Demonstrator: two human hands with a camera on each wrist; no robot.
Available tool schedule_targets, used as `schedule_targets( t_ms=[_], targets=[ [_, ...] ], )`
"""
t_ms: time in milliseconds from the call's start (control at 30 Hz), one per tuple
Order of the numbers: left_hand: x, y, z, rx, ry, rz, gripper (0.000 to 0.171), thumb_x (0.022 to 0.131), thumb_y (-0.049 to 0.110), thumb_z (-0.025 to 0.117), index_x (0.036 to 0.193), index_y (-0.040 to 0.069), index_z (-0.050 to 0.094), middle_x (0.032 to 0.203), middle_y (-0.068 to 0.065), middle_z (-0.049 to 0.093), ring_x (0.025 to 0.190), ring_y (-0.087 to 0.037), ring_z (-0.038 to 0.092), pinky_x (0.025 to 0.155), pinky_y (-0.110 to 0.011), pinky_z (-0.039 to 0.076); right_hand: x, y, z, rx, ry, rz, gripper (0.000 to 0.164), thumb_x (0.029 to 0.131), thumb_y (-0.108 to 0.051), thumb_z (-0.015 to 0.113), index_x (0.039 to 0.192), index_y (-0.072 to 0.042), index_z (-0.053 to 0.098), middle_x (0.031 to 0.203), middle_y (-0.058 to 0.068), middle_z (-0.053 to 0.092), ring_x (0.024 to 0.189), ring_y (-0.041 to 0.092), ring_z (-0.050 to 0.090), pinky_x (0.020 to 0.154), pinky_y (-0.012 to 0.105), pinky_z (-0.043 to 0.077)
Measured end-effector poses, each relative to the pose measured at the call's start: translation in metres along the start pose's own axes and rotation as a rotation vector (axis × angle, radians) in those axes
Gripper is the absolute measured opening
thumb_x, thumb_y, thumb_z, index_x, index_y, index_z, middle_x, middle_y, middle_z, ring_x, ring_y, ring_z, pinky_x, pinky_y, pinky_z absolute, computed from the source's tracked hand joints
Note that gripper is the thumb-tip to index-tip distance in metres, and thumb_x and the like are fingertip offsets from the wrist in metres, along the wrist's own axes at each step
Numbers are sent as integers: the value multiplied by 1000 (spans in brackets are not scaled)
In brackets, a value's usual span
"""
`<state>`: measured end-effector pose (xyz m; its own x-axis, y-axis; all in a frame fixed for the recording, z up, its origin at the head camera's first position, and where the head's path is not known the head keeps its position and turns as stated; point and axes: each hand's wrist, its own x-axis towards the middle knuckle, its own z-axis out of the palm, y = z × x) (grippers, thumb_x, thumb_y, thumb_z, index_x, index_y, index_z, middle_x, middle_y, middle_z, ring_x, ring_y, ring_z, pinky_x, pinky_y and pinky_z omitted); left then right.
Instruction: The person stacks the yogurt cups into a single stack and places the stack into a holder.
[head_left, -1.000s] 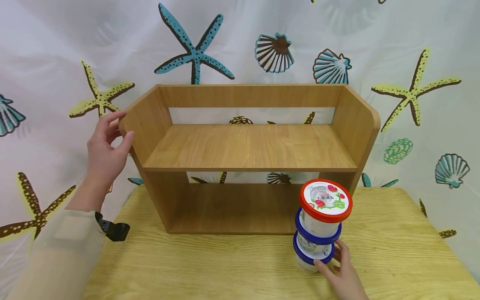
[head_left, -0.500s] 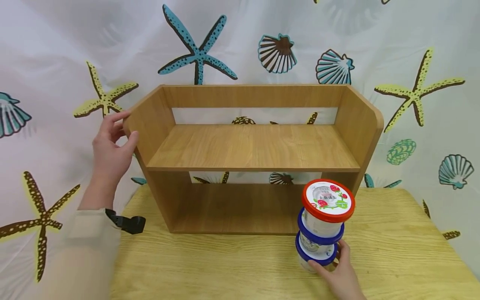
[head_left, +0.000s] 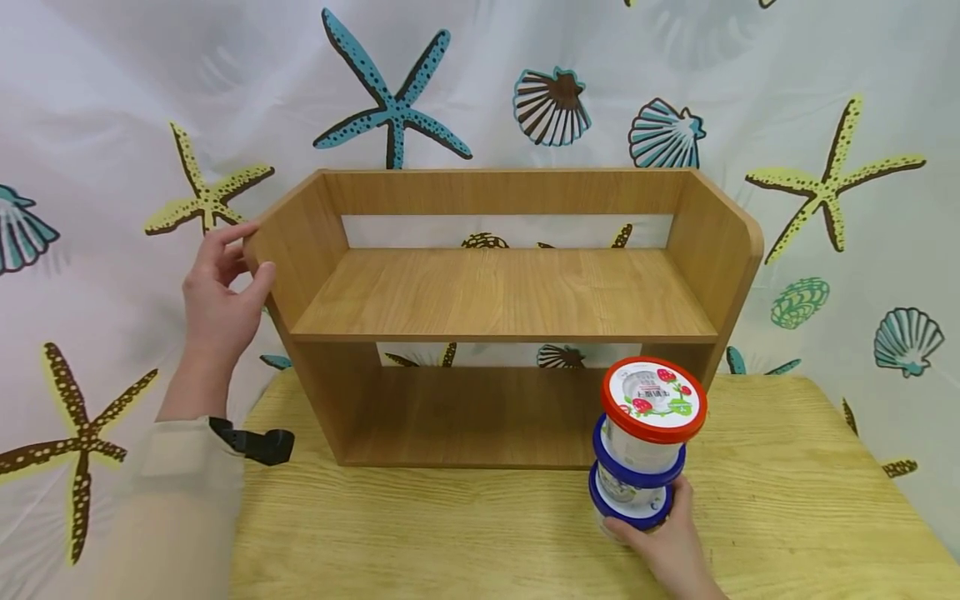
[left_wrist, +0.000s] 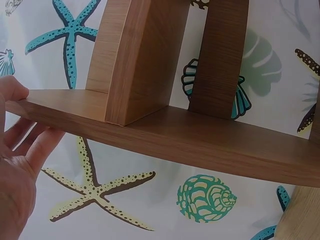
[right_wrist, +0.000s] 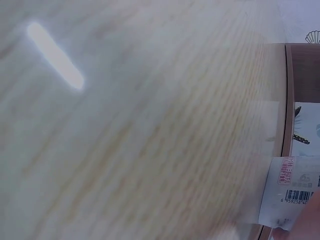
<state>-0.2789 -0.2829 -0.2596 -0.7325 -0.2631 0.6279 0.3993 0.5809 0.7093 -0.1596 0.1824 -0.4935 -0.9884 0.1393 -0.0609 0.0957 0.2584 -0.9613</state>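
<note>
Head cam: mid-range, forward and down at two-tier brown wooden shelf [head_left: 495, 292]. Left wrist: close, rolled sideways, facing left side panel [left_wrist: 165, 147]. Right wrist: close over yellow wood-grain tabletop [right_wrist: 150, 125]. Head/left share panel; head/right share tabletop.

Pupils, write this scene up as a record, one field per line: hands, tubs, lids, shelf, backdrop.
Left hand: grips the left side of the shelf unit
Right hand: holds the lowest tub
Tubs: three, stacked, in front of the shelf unit's right end
Lids, top to bottom: red, blue, blue
Shelf unit: wooden, two levels, on the table
Backdrop: white, printed with starfish and shells
</note>
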Motion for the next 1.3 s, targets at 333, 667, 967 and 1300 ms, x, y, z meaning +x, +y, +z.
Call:
schedule_targets(
  t_ms=[333, 667, 967, 1300],
  targets=[
    [0, 2, -3, -6, -3, 6, 44, 96, 14, 57, 137, 26, 52, 133, -3, 53, 107, -16, 55, 92, -28, 49, 1, -4, 1, -30, 15, -8, 107, 74, -23, 86, 143, -1, 8, 142, 29, 31, 131, 47, 33, 109, 58, 24],
    [2, 5, 1, -14, -20, -10, 45, 96, 13, 57, 139, 23, 50, 136, -4, 52, 109, -18, 54, 91, -29, 50, 0, -7, -3, -52, 13, 29, 110, 74, -25, 86, 145, -2, 6, 143, 30, 30, 132, 48, 31, 109, 59, 24],
    [0, 7, 1, -13, -12, 9, 43, 97, 14, 57, 138, 25, 51, 135, -4, 53, 110, -20, 54, 93, -30, 49, -1, -16, -9, -48, -10, 9, 108, 75, -25, 86, 146, -4, 7, 145, 27, 30, 133, 46, 30, 110, 58, 23],
    [-4, 5, -2, 16, -14, -16, 43, 97, 17, 56, 138, 28, 50, 134, -4, 54, 111, -20, 54, 91, -31, 51, -2, -35, -8, -58, -63, 33, 113, 72, -32, 87, 148, -9, 6, 149, 24, 25, 137, 46, 25, 109, 61, 21]
  ],
)
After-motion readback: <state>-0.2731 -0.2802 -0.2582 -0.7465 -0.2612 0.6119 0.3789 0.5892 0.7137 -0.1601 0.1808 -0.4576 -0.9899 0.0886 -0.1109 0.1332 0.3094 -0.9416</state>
